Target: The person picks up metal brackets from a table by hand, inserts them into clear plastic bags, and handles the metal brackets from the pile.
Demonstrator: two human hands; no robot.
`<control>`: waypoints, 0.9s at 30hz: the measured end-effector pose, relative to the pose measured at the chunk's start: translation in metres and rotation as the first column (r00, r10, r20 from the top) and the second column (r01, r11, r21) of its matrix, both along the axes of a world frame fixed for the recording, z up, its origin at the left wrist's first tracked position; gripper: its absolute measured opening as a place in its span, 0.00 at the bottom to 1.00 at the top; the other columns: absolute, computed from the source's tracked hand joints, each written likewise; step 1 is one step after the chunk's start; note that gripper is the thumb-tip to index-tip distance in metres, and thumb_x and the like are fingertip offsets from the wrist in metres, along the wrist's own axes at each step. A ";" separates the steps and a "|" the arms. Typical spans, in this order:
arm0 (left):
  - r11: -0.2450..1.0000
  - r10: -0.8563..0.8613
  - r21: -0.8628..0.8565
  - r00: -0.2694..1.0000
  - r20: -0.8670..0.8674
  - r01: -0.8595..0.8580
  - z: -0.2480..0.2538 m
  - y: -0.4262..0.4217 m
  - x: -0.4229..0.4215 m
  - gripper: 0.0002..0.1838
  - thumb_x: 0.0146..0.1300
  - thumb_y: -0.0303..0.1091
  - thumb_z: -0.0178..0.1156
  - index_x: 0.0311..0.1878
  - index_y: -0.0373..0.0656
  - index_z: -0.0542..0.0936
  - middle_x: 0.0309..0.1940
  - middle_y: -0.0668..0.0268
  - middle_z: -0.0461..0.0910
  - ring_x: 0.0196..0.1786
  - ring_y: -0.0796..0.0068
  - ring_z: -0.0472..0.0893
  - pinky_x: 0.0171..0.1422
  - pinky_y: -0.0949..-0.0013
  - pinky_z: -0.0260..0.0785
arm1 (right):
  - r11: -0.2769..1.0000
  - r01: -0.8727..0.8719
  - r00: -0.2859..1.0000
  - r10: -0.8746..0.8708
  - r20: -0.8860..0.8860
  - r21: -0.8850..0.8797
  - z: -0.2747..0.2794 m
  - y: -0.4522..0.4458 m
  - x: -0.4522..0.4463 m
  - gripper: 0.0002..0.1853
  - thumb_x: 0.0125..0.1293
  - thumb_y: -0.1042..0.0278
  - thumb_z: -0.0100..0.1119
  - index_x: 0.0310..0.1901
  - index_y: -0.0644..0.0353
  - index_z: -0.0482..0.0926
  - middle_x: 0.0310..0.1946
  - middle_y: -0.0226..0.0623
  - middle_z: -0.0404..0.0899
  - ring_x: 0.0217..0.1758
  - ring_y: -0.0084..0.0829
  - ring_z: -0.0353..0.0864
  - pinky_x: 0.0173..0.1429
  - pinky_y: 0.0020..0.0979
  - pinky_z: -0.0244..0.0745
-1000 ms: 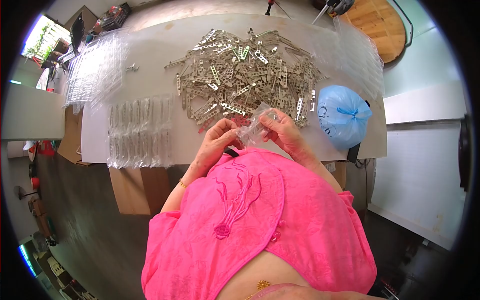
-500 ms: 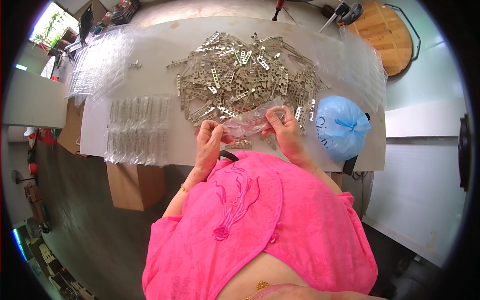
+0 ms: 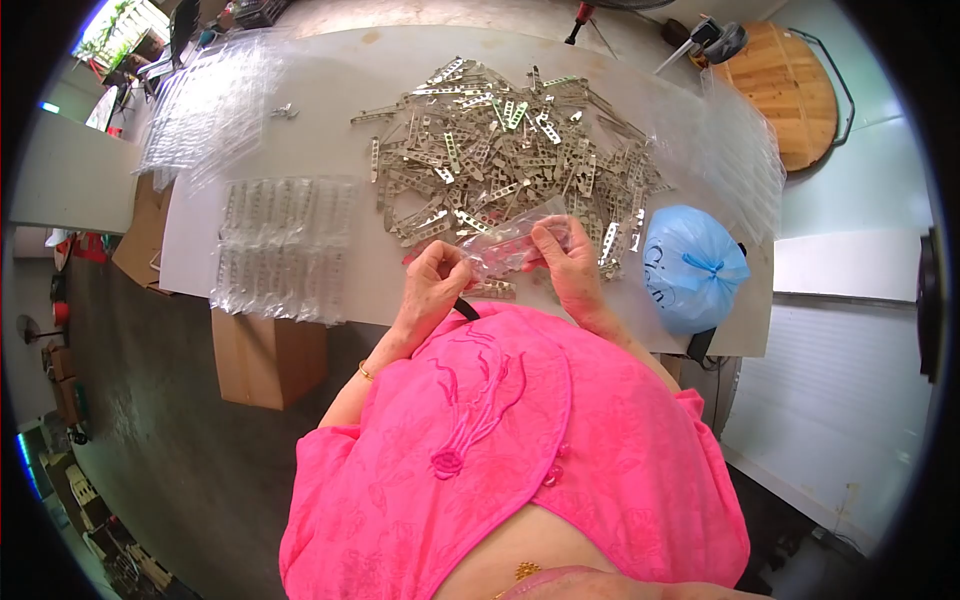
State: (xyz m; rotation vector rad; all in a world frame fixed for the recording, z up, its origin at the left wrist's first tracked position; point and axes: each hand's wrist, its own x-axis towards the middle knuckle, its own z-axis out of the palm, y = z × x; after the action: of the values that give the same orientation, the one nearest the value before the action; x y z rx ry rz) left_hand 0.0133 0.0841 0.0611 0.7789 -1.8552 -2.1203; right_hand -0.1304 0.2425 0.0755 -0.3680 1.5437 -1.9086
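Observation:
A clear plastic bag [image 3: 503,247] is stretched between my two hands, just above the near edge of a heap of metal strips. My left hand [image 3: 437,287] pinches its left end with thumb and fingers. At the other end, my right hand [image 3: 566,262] is closed on the plastic, thumb on top. Whether a strip lies inside the bag I cannot make out. Beyond the hands spreads the heap of flat metal strips with holes [image 3: 510,150]. A few loose strips [image 3: 490,290] lie below the bag, by the table's front edge.
Rows of filled clear packets [image 3: 283,250] lie on the table [image 3: 330,75] at left. Stacks of clear plastic bags [image 3: 215,105] stand at back left and lie at right [image 3: 720,140]. A tied blue bag [image 3: 695,270] sits near right. Below the table is a cardboard box [image 3: 268,360].
The whole view has shifted slightly. Both hands still grip the bag, and the left hand has drawn a little closer to the right.

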 end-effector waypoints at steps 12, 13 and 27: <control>0.812 0.117 -0.575 0.993 -0.004 -0.098 -0.018 -0.063 0.021 0.06 0.60 0.25 0.62 0.39 0.38 0.76 0.33 0.64 0.79 0.36 0.72 0.79 0.40 0.68 0.74 | 0.990 0.109 0.958 -0.079 -0.275 0.095 -0.007 -0.038 0.020 0.06 0.72 0.69 0.58 0.46 0.60 0.73 0.34 0.30 0.80 0.30 0.19 0.78 0.36 0.22 0.76; 0.714 0.067 -0.689 0.992 -0.109 -0.124 -0.014 -0.067 0.020 0.08 0.59 0.25 0.63 0.42 0.39 0.77 0.35 0.62 0.80 0.38 0.69 0.80 0.41 0.67 0.75 | 0.990 0.100 0.959 -0.070 -0.275 0.095 -0.009 -0.042 0.024 0.06 0.72 0.69 0.58 0.46 0.60 0.73 0.34 0.30 0.80 0.30 0.19 0.78 0.36 0.22 0.76; 0.748 -0.320 -0.637 0.942 -0.104 0.184 -0.016 -0.109 0.046 0.06 0.57 0.30 0.66 0.36 0.40 0.81 0.31 0.58 0.81 0.37 0.57 0.81 0.41 0.60 0.73 | 0.936 -0.330 0.934 0.343 -0.101 0.125 -0.002 -0.107 0.063 0.11 0.71 0.75 0.58 0.52 0.59 0.72 0.43 0.33 0.79 0.37 0.19 0.78 0.43 0.22 0.76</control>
State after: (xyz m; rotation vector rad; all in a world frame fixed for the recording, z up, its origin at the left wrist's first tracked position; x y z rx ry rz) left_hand 0.0589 -0.0246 0.0452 0.1438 -2.4262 -1.4475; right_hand -0.0670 0.1350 0.0737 -0.6672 1.5380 -1.5560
